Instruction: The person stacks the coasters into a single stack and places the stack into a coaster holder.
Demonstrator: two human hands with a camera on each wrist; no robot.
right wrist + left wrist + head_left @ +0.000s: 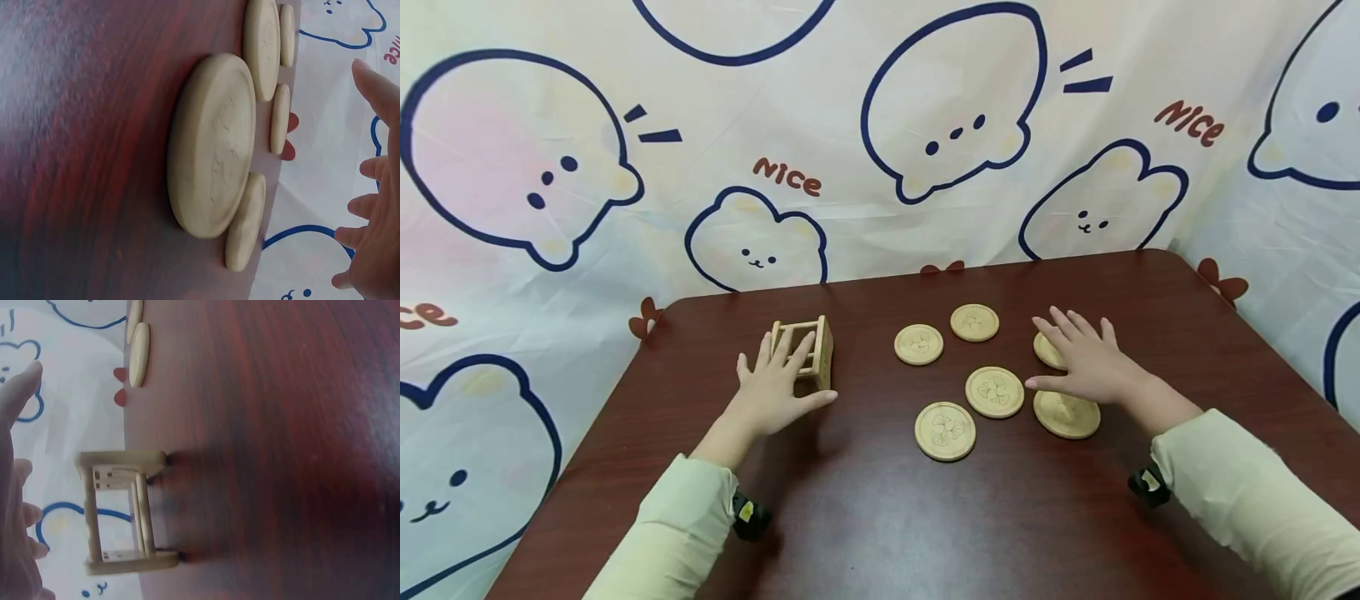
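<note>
My left hand (769, 398), fingers spread, hovers over a small wooden coaster holder (824, 354) and partly covers it in the head view. The left wrist view shows the holder (122, 461) standing on the table, with two side panels joined by bars and nothing between them. Over to the right, my right hand (1088, 360) is spread above two round wooden coasters. One is the near coaster (1067, 421), and the far coaster (1047, 352) is partly hidden by the fingers. In the right wrist view the hand (375, 231) is raised off the nearest coaster (215, 150).
Several more coasters with engraved leaf-like patterns lie flat between the hands: a front one (945, 431), a middle one (995, 392) and two farther back, left (918, 344) and right (974, 322). The dark table (865, 517) ends at a printed cloth backdrop (880, 225).
</note>
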